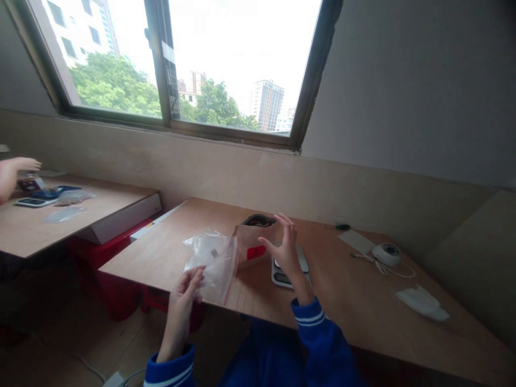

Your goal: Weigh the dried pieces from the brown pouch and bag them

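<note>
Window: a big window [242, 64] up on the wall, with green trees and tall buildings outside
Table: a brown wooden table [342, 301] in front of the person in blue sleeves
Other table: on the left, another table [100, 209], where I see someone else's hand [24, 164]
Clear bag: a see-through bag [215, 269] with a red line along one side, at the table's near edge, left of the paper bag
Paper bag: a brown bag [245, 239] standing up with its top open, a red patch in front and dark stuff inside
Scale: a white scale [282, 278] just right of the paper bag, partly behind the arm
Right hand: the right hand [287, 250] is by the paper bag's top, fingers spread wide; I can't tell if it touches
Left hand: the left hand [186, 293] pinches the see-through bag
White packet: a soft white packet [422, 302] lying at the right
Camera: a small round white camera [386, 255] near the packet, with its wire
</note>
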Available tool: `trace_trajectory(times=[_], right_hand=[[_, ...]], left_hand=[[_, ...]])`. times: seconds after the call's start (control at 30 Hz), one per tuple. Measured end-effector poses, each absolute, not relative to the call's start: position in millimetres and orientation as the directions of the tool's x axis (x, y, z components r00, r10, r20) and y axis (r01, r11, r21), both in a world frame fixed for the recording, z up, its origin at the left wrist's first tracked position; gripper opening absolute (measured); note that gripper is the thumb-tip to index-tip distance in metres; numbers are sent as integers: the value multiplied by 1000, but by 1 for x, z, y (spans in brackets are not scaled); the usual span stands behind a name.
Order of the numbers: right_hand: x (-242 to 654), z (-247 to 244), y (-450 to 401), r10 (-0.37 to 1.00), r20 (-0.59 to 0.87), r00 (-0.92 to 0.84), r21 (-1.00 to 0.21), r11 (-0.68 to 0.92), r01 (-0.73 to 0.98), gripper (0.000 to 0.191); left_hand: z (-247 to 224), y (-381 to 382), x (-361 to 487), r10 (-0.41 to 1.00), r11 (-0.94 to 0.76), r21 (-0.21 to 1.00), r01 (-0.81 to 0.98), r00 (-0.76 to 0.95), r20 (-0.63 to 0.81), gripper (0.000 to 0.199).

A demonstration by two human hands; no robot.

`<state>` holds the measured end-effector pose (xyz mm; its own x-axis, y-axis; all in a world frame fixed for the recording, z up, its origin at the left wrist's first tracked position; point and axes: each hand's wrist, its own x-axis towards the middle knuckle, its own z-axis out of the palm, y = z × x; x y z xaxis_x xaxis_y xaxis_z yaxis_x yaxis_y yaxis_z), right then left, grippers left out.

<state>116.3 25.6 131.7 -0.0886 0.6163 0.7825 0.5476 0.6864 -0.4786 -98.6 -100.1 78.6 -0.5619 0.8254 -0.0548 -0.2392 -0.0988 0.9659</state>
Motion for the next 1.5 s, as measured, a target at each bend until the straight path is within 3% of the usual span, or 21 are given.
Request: trace_trajectory(times=[0.13,0.23,0.33,0.4,0.5,0.57,0.67,0.8,1.03,1.2,1.33,1.43,1.5], right_hand=[[115,150,39,639,675,-368,-294,691,660,84],[112,165,45,688,551,-471,-254,677,691,69],[113,173,42,704,516,-488,-267,673,690,50],[115,170,39,705,546,-452,-284,663,693,49],[117,157,39,693,623,-363,-306,643,702,49],[115,148,46,675,668,-312,-316,637,703,45],[108,140,65,655,712,-254,-323,626,710,42],[96,136,90,642,747,-170,-323,575,751,43],[60,84,82,690,713,-123,-295,455,841,34],[43,37,66,817,555,-158,-278,360,891,48],[48,34,63,881,414,-228,-275,360,891,56],[65,46,54,865,404,-299,-368,453,812,49],[87,49,44,850,466,-244,-461,469,753,38]], left_hand=[[86,-89,-132,750,-154,983,-99,-660,50,56],[91,-58,-144,749,-77,986,150,-644,157,55],[94,-28,-145,723,164,831,531,-638,265,50],[96,-19,-141,676,259,716,649,-651,345,50],[98,-24,-127,565,208,596,775,-593,574,44],[95,-29,-116,632,90,511,855,-446,634,39],[74,-27,-107,837,0,382,924,-210,506,38],[27,-15,-119,953,194,241,951,-241,183,47],[-7,-11,-133,948,201,140,970,-228,222,49],[-2,-11,-130,947,209,134,969,-234,219,48],[-1,-11,-130,950,204,149,968,-232,209,49],[-3,-11,-130,951,204,152,967,-233,204,49],[-4,-11,-130,951,207,151,967,-235,202,49]])
